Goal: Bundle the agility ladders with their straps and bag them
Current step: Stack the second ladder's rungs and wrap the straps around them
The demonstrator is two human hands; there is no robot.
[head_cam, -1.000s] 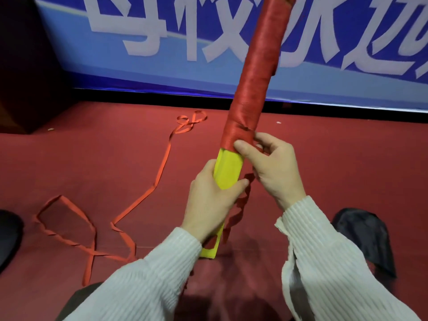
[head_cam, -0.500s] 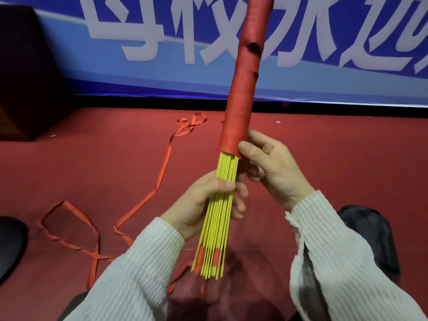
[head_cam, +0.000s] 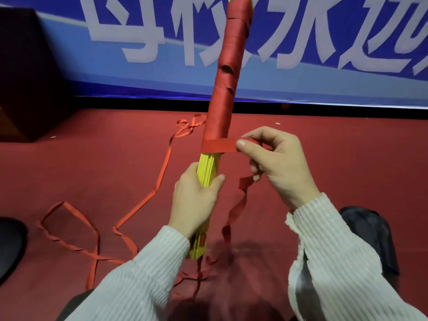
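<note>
The left hand (head_cam: 196, 200) gripped the yellow flat plastic rung bundle (head_cam: 208, 166); the right hand (head_cam: 275, 163) pinched the red woven strap (head_cam: 220, 145), which needed steady tension and overlapping turns.

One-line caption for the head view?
Left hand grips yellow plastic ladder rungs; right hand pulls flat red woven strap around them.

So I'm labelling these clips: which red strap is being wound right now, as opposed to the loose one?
Start at the tall bundle of yellow rungs held upright by the left hand. At the lower edge of its red wrapping, the strap being wound runs sideways into the right hand. Unlike the loose strap on the carpet, it is taut and off the floor.
</note>
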